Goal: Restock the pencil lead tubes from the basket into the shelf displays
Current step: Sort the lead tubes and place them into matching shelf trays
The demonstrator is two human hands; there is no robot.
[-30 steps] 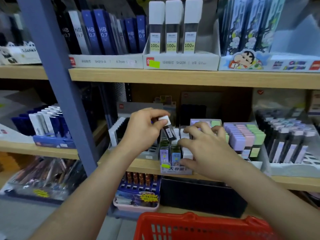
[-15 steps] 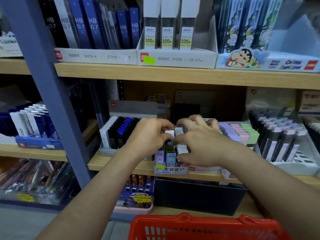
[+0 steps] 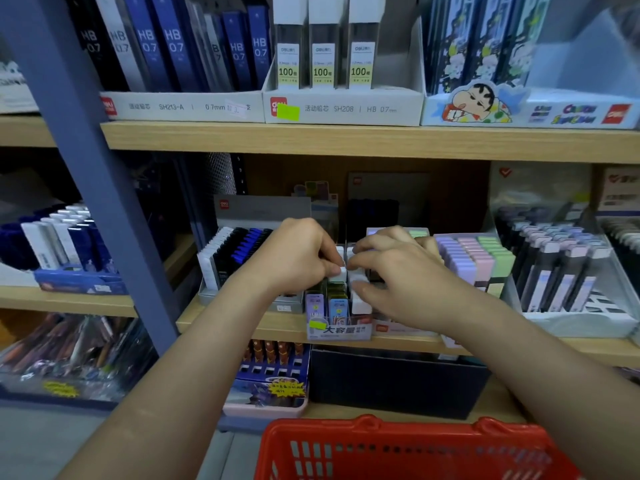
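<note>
Left hand (image 3: pixel 301 258) pinches a white-capped tube (image 3: pixel 337 273) into the display box (image 3: pixel 341 332) at the shelf's (image 3: pixel 242 323) front edge; right hand (image 3: pixel 398 271), fingers curled, presses neighbouring tubes (image 3: pixel 358 292).

Store shelving, dim even indoor light. Light wooden shelf boards: upper shelf (image 3: pixel 346 140) spans the width, middle shelf (image 3: pixel 242 327) below it, lower shelf (image 3: pixel 485 407) near the bottom. A blue-grey metal upright (image 3: pixel 86 161) slants down from the top left corner, splitting off a left bay with its own wooden shelf (image 3: pixel 62 301). Brown back panel (image 3: pixel 450 188) behind the middle shelf, perforated metal strip (image 3: pixel 221 173) at its left. Grey floor (image 3: pixel 41 441) at bottom left.
</note>
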